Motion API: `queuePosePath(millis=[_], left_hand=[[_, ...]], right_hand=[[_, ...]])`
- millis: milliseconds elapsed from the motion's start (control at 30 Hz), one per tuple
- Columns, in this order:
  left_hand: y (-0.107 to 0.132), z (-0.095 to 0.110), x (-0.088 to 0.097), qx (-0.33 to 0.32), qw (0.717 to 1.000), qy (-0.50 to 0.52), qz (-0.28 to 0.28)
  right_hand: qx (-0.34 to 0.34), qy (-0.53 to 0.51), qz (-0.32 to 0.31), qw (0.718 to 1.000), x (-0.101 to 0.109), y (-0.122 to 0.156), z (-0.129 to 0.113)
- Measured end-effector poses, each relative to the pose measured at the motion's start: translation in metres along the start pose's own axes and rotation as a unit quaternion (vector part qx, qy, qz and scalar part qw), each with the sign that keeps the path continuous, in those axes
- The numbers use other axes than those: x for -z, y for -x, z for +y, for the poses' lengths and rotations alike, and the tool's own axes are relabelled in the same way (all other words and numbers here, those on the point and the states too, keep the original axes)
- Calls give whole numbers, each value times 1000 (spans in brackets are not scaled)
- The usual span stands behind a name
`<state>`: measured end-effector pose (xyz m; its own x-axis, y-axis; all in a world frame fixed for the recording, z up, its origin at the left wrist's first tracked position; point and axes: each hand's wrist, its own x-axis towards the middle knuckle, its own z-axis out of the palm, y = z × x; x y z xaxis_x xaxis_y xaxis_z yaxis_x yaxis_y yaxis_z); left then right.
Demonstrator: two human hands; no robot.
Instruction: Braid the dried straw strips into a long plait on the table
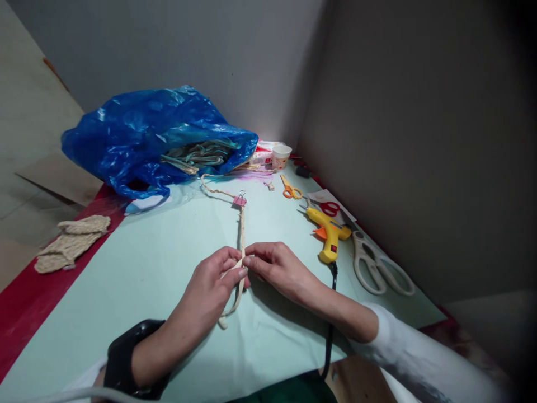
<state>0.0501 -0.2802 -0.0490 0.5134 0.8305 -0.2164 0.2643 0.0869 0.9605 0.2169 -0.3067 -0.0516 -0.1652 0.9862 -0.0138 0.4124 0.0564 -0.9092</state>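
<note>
A pale braided cord runs down the middle of the table, and a pink binder clip grips it farther up. Beyond the clip the cord bends to the left. My left hand pinches the strands at the cord's lower end between thumb and fingers. Close against it, my right hand is also pinching the strands, its thumb and forefinger nearly touching the left fingertips. The loose strand ends curl down below my hands onto the table. The fingers partly hide where the strands cross.
A blue plastic bag with dried strands stands at the back. On the right lie a yellow glue gun with a black cable, large white-handled scissors, orange scissors and red-handled scissors. A paper cup and a woven piece are there too.
</note>
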Motion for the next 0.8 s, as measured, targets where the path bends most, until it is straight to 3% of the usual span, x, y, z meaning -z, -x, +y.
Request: queuePosePath(millis=[167, 333, 533, 600, 700, 800], left_hand=[[5, 2, 2, -34, 990, -139, 12], [7, 15, 5, -112, 925, -360, 45], [17, 13, -3, -149, 918, -361, 67], [20, 7, -7, -214, 889, -394, 91], [21, -1, -13, -322, 811, -476, 106], [20, -6, -17, -378, 742, -546, 94]], right_hand=[[-18, 2, 12, 1000, -2, 2, 0], [-8, 59, 62, 996, -3, 6, -6], [5, 27, 71, 997, -2, 8, -7], [-3, -17, 57, 998, -2, 7, -6], [-27, -83, 44, 995, -2, 6, -5], [-50, -180, 12, 982, -1, 4, -5]])
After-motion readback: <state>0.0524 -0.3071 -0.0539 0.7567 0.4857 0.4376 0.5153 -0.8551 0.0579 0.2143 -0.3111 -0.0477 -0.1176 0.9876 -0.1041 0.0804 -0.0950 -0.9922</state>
